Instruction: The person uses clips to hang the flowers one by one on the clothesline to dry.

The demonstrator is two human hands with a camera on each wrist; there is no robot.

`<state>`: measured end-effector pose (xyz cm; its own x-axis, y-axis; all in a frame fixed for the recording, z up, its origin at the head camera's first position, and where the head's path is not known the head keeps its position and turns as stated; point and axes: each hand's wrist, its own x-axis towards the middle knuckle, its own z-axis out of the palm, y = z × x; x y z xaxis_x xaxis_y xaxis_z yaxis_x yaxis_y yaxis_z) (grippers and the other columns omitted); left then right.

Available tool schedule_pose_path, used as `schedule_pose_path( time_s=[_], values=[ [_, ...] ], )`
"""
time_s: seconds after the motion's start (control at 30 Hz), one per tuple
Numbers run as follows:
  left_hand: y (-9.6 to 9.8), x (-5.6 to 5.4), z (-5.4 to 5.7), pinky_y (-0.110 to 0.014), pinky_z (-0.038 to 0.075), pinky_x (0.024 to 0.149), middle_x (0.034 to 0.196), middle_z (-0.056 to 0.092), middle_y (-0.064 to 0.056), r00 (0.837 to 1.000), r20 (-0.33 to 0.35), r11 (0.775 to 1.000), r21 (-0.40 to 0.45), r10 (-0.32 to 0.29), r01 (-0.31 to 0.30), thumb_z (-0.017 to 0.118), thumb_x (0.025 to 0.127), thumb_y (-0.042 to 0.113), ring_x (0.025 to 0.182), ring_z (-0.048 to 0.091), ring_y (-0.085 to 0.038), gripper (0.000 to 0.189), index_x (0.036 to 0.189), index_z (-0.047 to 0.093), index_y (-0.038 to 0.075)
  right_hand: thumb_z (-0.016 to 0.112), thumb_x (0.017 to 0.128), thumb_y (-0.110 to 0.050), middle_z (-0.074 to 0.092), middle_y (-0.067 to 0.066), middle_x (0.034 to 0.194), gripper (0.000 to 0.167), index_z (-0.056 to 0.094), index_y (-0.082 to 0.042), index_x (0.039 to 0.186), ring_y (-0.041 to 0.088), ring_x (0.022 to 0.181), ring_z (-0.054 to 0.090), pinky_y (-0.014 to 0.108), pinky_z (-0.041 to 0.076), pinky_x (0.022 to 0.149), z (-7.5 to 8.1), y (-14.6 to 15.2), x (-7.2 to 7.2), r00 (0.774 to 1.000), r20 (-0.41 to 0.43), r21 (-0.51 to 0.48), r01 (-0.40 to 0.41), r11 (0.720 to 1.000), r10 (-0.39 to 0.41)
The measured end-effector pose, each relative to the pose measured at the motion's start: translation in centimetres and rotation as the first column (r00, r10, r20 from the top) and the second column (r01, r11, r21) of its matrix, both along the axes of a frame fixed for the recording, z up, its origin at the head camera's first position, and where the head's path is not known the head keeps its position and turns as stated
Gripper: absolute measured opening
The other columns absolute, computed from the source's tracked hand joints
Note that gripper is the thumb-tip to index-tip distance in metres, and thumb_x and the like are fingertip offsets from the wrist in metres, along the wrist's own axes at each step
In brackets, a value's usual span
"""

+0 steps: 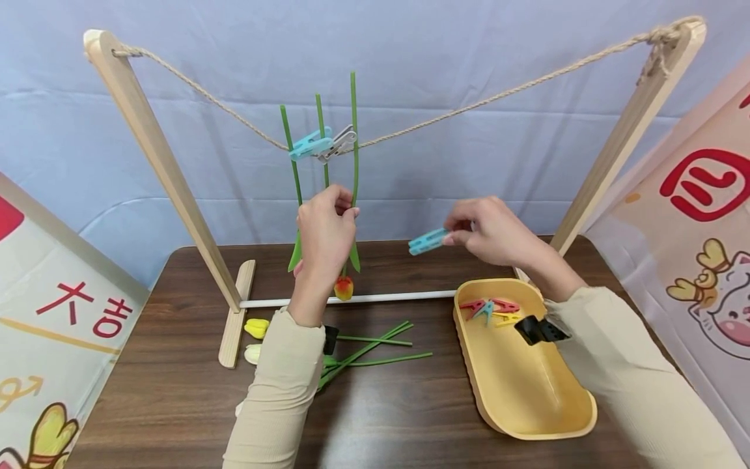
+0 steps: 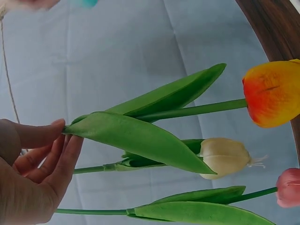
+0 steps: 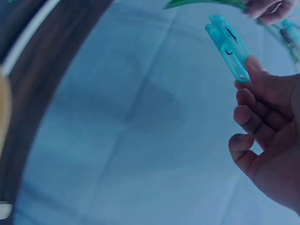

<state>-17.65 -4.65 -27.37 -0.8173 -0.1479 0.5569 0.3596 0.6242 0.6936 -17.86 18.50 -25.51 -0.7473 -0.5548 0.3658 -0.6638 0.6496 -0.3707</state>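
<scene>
My left hand [image 1: 328, 225] pinches the stem of an orange-yellow artificial tulip [image 2: 272, 93] just above its leaves, flower pointing down. The top of that stem [image 1: 354, 104] stands upright across the rope. Two more tulips, a white one [image 2: 225, 157] and a pink one [image 2: 290, 187], hang flower-down beside it. At the rope, a blue clothespin [image 1: 310, 144] and a grey clothespin [image 1: 338, 144] sit by their stems. My right hand [image 1: 483, 231] pinches another blue clothespin [image 3: 229, 49] by one end, off to the right of the tulips and below the rope.
A rope [image 1: 469, 112] sags between two wooden posts [image 1: 161, 163], joined low down by a white rod [image 1: 404, 297]. A yellow tray [image 1: 515, 391] with several clothespins [image 1: 489, 309] stands at right. More tulips, including a yellow one [image 1: 256, 327], lie on the table [image 1: 410, 417] under my left arm.
</scene>
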Motion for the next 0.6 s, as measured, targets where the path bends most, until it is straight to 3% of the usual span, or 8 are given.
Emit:
schedule_pose_path(
  time_s=[0.3,0.6],
  values=[
    [0.1,0.1,-0.1,-0.038,0.044,0.076,0.078,0.066,-0.011,1.000,-0.004,1.000,0.012,0.001,-0.001,0.067,0.081,0.001,0.072,0.062,-0.021,0.006,0.086,0.066,-0.002,0.069,0.076,0.002,0.055,0.006,0.064,0.008,0.064,0.000,0.071,0.015,0.056,0.045,0.024,0.032,0.053,5.1,-4.2,-0.1,0.991,-0.135,-0.033,-0.030,0.999,0.026],
    [0.0,0.0,-0.1,-0.037,0.044,0.074,0.077,0.066,-0.010,1.000,-0.005,1.000,0.005,0.005,-0.005,0.068,0.080,0.002,0.070,0.062,-0.021,0.006,0.085,0.066,-0.002,0.066,0.080,0.000,0.058,0.012,0.066,0.011,0.063,0.004,0.070,0.020,0.056,0.050,0.026,0.037,0.055,8.5,-6.7,-0.6,0.974,-0.221,-0.023,0.035,0.999,-0.039]
  ],
)
